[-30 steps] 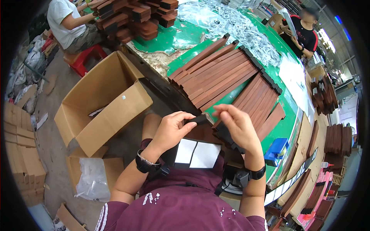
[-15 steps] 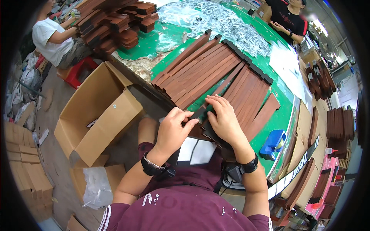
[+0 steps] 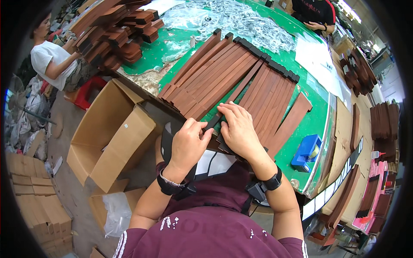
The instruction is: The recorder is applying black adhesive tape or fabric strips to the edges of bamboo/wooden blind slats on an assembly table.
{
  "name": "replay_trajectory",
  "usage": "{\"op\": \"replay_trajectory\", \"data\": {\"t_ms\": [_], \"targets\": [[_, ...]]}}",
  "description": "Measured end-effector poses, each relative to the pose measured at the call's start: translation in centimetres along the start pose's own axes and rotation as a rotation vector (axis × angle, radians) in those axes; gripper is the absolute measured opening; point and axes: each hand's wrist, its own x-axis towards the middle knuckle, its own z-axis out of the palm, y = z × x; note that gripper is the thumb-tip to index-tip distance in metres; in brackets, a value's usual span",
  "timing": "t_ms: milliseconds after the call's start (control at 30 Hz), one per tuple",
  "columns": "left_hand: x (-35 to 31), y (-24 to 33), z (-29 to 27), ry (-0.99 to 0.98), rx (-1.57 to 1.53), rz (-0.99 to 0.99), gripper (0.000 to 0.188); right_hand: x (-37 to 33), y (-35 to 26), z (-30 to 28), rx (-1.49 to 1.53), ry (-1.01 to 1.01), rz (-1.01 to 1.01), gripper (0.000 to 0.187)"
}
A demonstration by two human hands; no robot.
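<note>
A fan of reddish-brown wooden slats (image 3: 215, 75) with black far ends lies on the green table. One narrow wooden slat (image 3: 241, 88) lies in a gap among them, its near end black. My left hand (image 3: 188, 142) is closed, with thumb and forefinger pinched at that near tip. Bent over the same black end, the fingers of my right hand (image 3: 241, 131) press on it, the thumb close by the edge. The fingers partly hide this end. More black slat ends show under my right palm.
An open cardboard box (image 3: 122, 146) stands left of the table. A blue tape dispenser (image 3: 306, 152) sits at the right edge. Clear bags of metal rings (image 3: 258, 32) lie across the far side. Stacked slats (image 3: 116, 36) rise far left, beside a person in white (image 3: 53, 64).
My view has shifted slightly. Both hands stay at the near end of the same slat, the right fingers now further over its black part.
</note>
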Motion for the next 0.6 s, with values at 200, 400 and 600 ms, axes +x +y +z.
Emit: {"op": "replay_trajectory", "data": {"t_ms": [200, 400, 600], "targets": [[0.32, 0.22, -0.04, -0.025, 0.037, -0.008, 0.021, 0.01, -0.26, 0.02, -0.017, 0.013, -0.006, 0.041], [0.61, 0.37, -0.02, -0.05, 0.076, -0.011, 0.02, -0.02, -0.24, -0.04, -0.038, 0.005, -0.013, 0.043], [0.06, 0.06, 0.32, -0.041, 0.156, 0.021, 0.022, -0.42, -0.3, -0.04, -0.15, -0.019, -0.142, 0.044]]}}
